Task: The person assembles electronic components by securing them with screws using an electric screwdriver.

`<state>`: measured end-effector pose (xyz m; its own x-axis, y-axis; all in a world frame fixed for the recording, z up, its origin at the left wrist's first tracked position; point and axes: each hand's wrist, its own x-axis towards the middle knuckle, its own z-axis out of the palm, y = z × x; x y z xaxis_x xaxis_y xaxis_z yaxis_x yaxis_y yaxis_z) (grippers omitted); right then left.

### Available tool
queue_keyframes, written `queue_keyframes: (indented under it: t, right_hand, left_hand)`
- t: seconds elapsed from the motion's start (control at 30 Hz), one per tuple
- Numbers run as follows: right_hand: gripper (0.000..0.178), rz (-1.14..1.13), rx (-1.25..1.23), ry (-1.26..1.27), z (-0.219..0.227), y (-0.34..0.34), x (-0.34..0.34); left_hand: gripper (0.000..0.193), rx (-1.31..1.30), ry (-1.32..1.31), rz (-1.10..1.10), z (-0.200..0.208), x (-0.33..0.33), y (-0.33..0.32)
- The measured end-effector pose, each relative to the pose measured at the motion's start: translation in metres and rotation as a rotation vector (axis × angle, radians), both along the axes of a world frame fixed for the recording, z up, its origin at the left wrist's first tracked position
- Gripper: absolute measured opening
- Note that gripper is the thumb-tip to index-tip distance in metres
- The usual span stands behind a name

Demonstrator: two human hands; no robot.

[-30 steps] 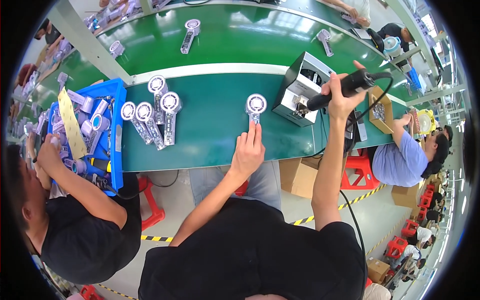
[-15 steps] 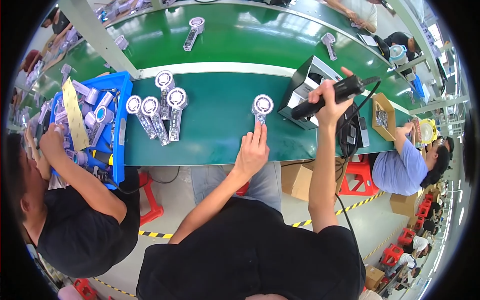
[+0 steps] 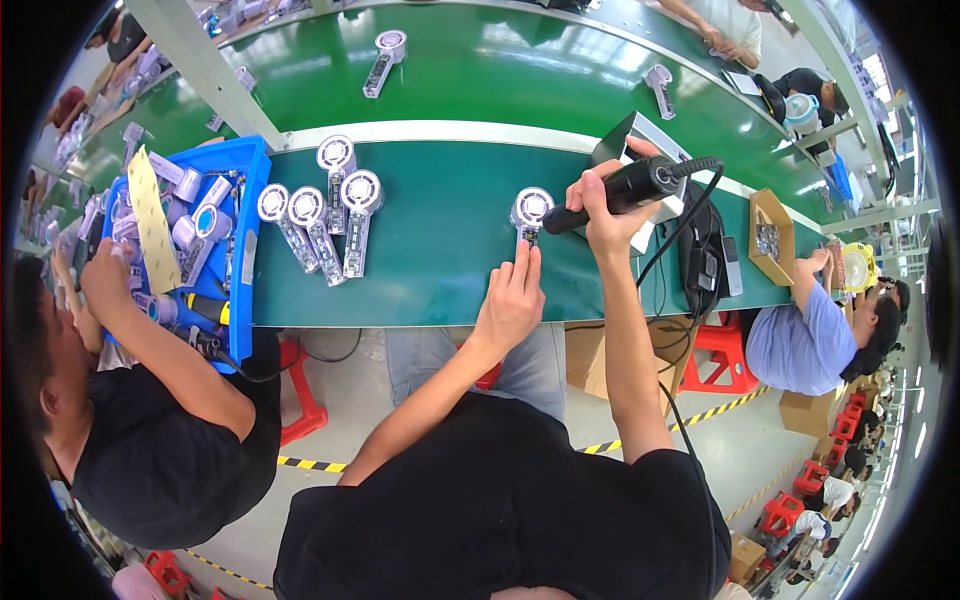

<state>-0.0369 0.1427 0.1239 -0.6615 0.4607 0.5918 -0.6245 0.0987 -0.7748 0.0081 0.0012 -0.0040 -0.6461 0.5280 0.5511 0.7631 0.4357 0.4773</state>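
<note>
A lilac handheld fan (image 3: 531,207) with a round head lies on the green bench in front of me, electronics showing in its handle. My left hand (image 3: 513,303) is closed on the lower handle, two fingers stretched along it; the palm hides the handle's end. In my right hand (image 3: 606,212) is a black corded electric screwdriver (image 3: 640,184), gripped with its nose pointing left and down, close beside the fan's head. Whether its bit touches the fan cannot be made out. Several similar fans (image 3: 322,215) lie grouped on the bench to the left.
A blue bin (image 3: 244,265) of fan parts stands at the left, with a co-worker's arm (image 3: 170,325) in it. Right of my hand are a grey-black box (image 3: 640,130), a black bag (image 3: 703,250) and a cardboard box (image 3: 766,235) of small parts. A green conveyor (image 3: 500,75) runs behind.
My right hand has brought the screwdriver left and down, nearer the fan. My left hand stays on the handle.
</note>
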Motion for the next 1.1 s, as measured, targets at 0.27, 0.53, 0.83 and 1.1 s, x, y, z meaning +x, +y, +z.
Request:
queue_keyframes:
  t: [0.27,0.53,0.83,1.1]
  right_hand:
    - [0.045,-0.063,0.077,0.029,-0.021,-0.007,-0.003]
    - [0.046,-0.151,0.073,0.078,-0.028,-0.005,0.002]
    - [0.056,-0.431,0.127,0.052,0.047,0.067,0.037]
    - [0.057,-0.309,0.106,-0.023,0.035,0.080,0.029]
  left_hand:
    - [0.058,-0.006,-0.005,-0.007,0.001,0.000,0.002]
    - [0.056,0.008,0.008,-0.010,-0.002,0.000,0.005]
    - [0.057,-0.008,0.078,0.011,0.000,-0.001,0.002]
    - [0.057,-0.006,0.071,0.003,-0.001,0.000,0.003]
